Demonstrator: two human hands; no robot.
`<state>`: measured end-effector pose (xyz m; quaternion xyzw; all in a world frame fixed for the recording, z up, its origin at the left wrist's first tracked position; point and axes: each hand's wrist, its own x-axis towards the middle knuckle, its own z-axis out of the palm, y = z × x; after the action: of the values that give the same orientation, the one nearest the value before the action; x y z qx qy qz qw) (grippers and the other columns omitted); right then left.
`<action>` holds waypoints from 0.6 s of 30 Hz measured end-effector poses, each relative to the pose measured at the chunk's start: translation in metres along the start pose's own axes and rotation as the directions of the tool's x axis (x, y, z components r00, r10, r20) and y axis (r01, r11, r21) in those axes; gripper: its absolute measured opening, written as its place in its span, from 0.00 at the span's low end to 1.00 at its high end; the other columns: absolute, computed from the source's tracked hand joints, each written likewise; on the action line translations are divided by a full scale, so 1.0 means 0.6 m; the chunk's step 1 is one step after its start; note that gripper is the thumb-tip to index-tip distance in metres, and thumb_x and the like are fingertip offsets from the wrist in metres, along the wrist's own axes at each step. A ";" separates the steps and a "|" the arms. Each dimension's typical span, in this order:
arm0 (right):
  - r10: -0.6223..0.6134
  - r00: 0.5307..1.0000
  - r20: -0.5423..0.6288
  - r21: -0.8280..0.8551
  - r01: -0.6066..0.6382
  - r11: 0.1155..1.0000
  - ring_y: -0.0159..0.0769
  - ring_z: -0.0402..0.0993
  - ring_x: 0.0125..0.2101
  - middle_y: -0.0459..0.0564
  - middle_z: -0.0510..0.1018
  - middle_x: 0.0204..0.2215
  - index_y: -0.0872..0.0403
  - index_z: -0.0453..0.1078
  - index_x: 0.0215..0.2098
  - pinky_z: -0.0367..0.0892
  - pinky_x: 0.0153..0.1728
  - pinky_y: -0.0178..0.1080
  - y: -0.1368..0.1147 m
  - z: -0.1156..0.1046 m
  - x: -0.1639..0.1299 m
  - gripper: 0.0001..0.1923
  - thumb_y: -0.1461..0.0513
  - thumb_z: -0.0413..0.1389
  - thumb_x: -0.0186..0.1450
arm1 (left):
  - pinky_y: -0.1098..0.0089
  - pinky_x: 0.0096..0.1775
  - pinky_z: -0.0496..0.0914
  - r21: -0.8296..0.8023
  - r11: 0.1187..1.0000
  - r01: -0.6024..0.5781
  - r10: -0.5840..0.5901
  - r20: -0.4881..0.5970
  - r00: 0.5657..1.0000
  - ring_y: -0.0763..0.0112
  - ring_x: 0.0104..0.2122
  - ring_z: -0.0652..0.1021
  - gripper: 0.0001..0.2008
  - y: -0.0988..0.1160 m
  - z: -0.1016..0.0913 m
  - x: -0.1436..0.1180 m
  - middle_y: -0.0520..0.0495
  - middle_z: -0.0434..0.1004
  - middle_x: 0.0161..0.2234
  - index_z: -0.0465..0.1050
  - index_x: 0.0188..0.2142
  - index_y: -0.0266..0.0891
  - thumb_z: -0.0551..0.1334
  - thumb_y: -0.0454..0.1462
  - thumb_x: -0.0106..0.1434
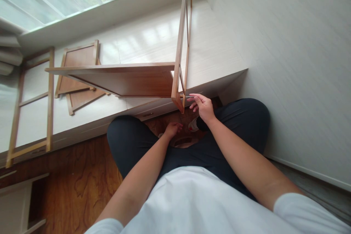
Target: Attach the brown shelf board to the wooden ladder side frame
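Observation:
I sit cross-legged on the floor facing a raised white platform (pixel 153 40) under a window. A wooden shelf board (pixel 123 78) joined to an upright wooden side frame (pixel 179 44) rests on the platform edge. My right hand (pixel 202 105) pinches a thin metal tool (pixel 189 97), likely a hex key, whose tip meets the lower corner of the frame. My left hand (pixel 172 129) is down between my knees with fingers curled; whether it holds anything is hidden.
Two flat wooden panels (pixel 78 69) lie on the platform at the left, beside another ladder-like wooden frame (pixel 49 98). A white wall (pixel 287 62) stands close on the right. Brown wood-grain floor (pixel 82 175) lies at the lower left.

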<state>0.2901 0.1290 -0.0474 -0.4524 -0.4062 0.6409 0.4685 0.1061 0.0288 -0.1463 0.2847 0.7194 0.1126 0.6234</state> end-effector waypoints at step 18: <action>-0.029 0.999 0.021 -0.060 0.031 0.998 0.25 0.72 0.22 0.50 0.82 0.35 0.53 0.75 0.46 0.63 0.16 0.27 -0.003 0.000 -0.008 0.30 0.38 0.56 0.64 | 0.64 0.43 0.78 0.004 1.000 0.014 -0.014 0.005 1.000 0.71 0.39 0.79 0.17 0.003 0.000 -0.004 0.45 0.78 0.43 0.74 0.49 0.35 0.61 0.47 0.70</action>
<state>0.2912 0.1246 -0.0445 -0.4537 -0.4369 0.6258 0.4601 0.1068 0.0290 -0.1436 0.2812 0.7200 0.1059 0.6255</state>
